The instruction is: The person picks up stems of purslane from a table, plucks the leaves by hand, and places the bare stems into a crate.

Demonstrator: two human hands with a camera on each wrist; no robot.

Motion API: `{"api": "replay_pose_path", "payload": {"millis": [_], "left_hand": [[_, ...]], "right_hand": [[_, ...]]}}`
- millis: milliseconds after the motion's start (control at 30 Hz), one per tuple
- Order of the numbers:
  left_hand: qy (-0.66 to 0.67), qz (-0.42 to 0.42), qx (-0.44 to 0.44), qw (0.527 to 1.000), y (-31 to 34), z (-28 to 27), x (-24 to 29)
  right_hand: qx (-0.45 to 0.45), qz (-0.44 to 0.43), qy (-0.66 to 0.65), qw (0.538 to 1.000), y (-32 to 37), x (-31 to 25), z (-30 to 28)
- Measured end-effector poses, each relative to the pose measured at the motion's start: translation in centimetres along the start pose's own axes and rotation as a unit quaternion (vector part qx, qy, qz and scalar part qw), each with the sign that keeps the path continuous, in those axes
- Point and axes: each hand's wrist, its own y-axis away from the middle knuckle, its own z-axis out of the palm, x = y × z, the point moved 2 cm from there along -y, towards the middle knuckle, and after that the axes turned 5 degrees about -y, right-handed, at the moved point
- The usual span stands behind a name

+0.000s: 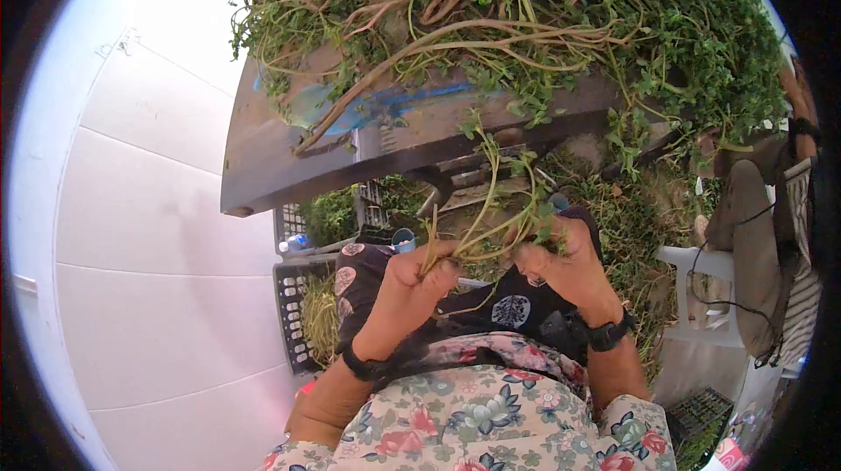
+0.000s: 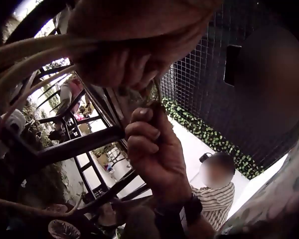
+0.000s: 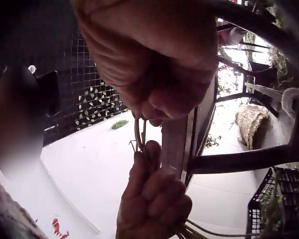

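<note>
Both hands hold a small bunch of green leafy stems (image 1: 477,254) above the lap. My left hand (image 1: 419,283) curls its fingers round the stems on one side, with stem ends poking out past the thumb. A short way to the right, my right hand (image 1: 569,268) grips the same stems near their leaves. In the right wrist view a couple of stems (image 3: 140,132) run across the narrow gap between the two hands. Just ahead, a large heap of leafy stems (image 1: 526,42) covers the table (image 1: 289,151), and one thick stem hangs toward its near edge.
On the left stand black crates (image 1: 289,300) with plant stems inside, and a blue cup (image 1: 403,240) near the knee. Cut greenery litters the floor (image 1: 626,243) at right. A white plastic chair (image 1: 701,283) holds dark cloth. Another person in a striped shirt (image 2: 217,201) sits nearby.
</note>
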Motion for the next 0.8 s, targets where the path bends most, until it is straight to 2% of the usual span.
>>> {"api": "replay_pose_path", "payload": {"millis": [33,167,300,367,433,533,633,733,800], "left_hand": [[0.023,-0.026,-0.004,0.999,0.1,-0.1,0.0],[0.003,-0.007,0.007,1.000,0.0,0.0,0.0],[-0.042,0.022,0.019,0.999,0.0,0.2,0.2],[-0.044,0.023,0.032,0.998,0.1,0.2,0.2],[-0.027,-0.008,0.058,0.998,0.2,-0.1,0.6],[-0.130,0.013,0.041,0.991,-0.1,-0.9,1.2],[-0.174,0.029,0.032,0.984,-0.2,-0.8,1.1],[-0.189,0.075,0.021,0.979,-0.3,-0.5,0.4],[-0.182,0.061,0.007,0.981,-0.3,-0.4,0.5]], "right_hand": [[-0.012,-0.027,0.015,0.999,0.0,-0.2,0.1],[-0.026,-0.104,0.088,0.990,-0.2,-0.7,0.4],[-0.005,-0.140,0.166,0.976,-0.3,-0.4,0.3],[0.040,-0.084,0.136,0.986,-0.1,0.7,-0.2],[0.103,0.041,0.072,0.991,0.3,1.5,-1.2],[0.168,0.055,-0.106,0.978,0.6,-0.5,-1.0],[0.096,-0.038,0.105,0.989,0.9,-1.2,-1.1],[0.023,-0.214,0.290,0.933,0.4,-2.0,-0.3],[0.015,-0.195,0.307,0.932,0.4,-1.8,0.2]]}}
